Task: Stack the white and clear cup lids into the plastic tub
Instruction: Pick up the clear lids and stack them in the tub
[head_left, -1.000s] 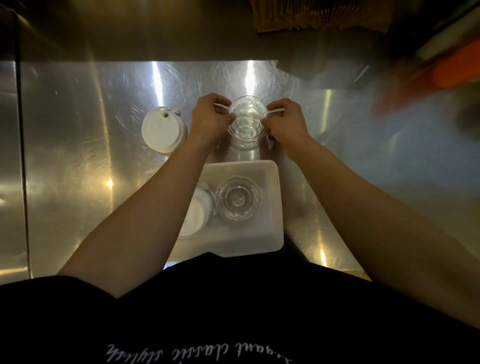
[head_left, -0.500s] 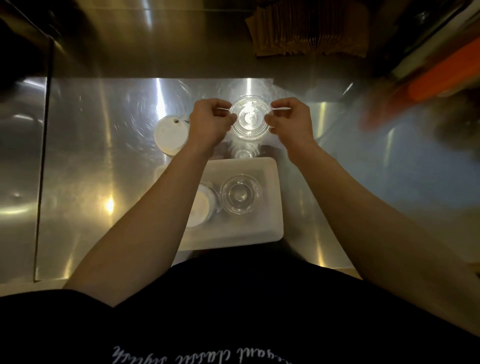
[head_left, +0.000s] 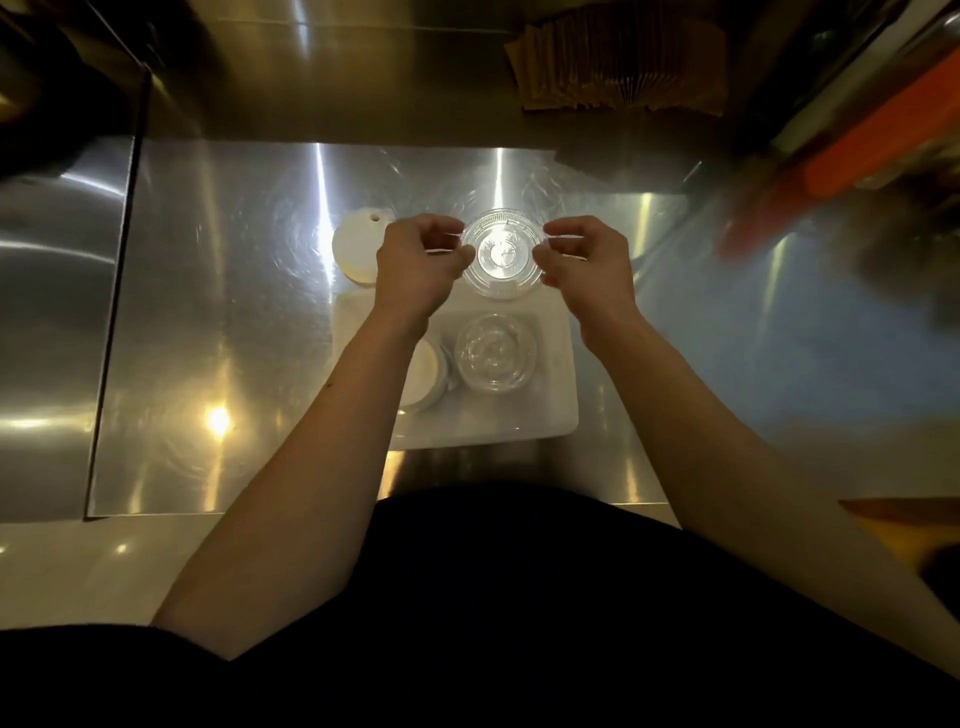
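Clear lid (head_left: 502, 253), pinched at opposite rims by left hand (head_left: 415, 267) and right hand (head_left: 587, 260), looks featherlight, flimsy, slippery, so keep that edge grip gentle.

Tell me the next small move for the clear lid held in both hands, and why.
Probably bring the clear lid, pinched between the left hand and right hand, toward you and down onto the clear stack in the tub, directly nearer you.

Bare steel surface (head_left: 218, 322) lies open to the left and to the right of the plastic tub (head_left: 563, 410). Inside the tub, a clear lid stack (head_left: 493, 353) and white lids (head_left: 428, 379) fill the far half; its near half is free. A white lid stack (head_left: 356, 249) stands just beyond the tub's left corner.
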